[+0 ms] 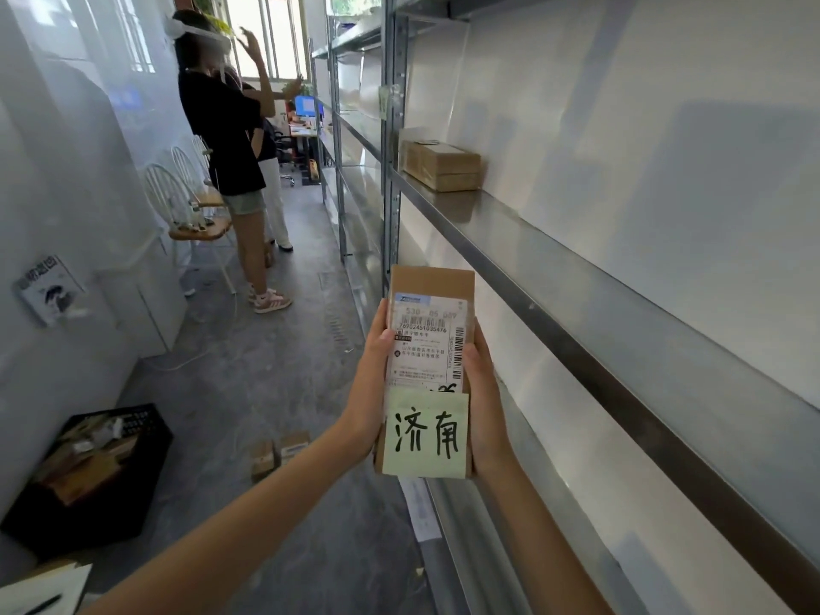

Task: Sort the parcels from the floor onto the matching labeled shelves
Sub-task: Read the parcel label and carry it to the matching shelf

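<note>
Two bare forearms enter from about 7 and 5 o'clock, with no sleeves, watch or rings showing. The left hand (370,392) and right hand (486,392) wear no gloves.

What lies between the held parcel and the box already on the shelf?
Head view: nothing but bare metal shelf between the held parcel and the cardboard box.

single head-worn wide-angle view, facing forward and slightly down along an aisle. shelving (577,268) fills the right of the frame; floor (275,392) lower left. hands appear close, lower centre.
</note>
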{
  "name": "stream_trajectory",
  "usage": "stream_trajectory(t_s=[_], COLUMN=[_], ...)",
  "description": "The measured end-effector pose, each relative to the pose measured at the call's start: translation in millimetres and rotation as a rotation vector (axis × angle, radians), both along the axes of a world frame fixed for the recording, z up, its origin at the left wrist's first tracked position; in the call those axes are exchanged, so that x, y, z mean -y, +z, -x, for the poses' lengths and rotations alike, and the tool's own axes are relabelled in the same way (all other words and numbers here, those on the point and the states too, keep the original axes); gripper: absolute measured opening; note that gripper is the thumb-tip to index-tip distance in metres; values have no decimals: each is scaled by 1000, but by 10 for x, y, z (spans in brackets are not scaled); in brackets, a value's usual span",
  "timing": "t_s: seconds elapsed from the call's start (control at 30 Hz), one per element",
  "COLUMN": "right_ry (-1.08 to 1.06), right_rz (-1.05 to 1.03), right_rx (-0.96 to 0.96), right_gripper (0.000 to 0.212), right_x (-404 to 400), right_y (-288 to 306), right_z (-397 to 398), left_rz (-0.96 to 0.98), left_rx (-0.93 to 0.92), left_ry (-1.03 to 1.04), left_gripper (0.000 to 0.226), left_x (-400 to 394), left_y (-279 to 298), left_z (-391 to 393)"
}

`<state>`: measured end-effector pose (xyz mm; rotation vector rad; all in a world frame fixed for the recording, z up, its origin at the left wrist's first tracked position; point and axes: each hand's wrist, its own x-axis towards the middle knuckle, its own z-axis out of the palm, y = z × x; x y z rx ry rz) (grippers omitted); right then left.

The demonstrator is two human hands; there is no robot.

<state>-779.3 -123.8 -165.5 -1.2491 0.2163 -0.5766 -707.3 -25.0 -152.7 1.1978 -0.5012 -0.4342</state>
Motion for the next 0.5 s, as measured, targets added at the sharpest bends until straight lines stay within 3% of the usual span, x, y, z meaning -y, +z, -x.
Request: stream_trajectory(t_s=[0.5], right_ry=[30], right_rz=[-51], right_rx=[26], right_gripper=[61], right_x=[18], right_y=[13], right_z=[-1545], left_rz=[35], left_rx=[21], left_ry=[-28], left_gripper=[71], left_x=[12], left_y=[27], left_z=[-1557])
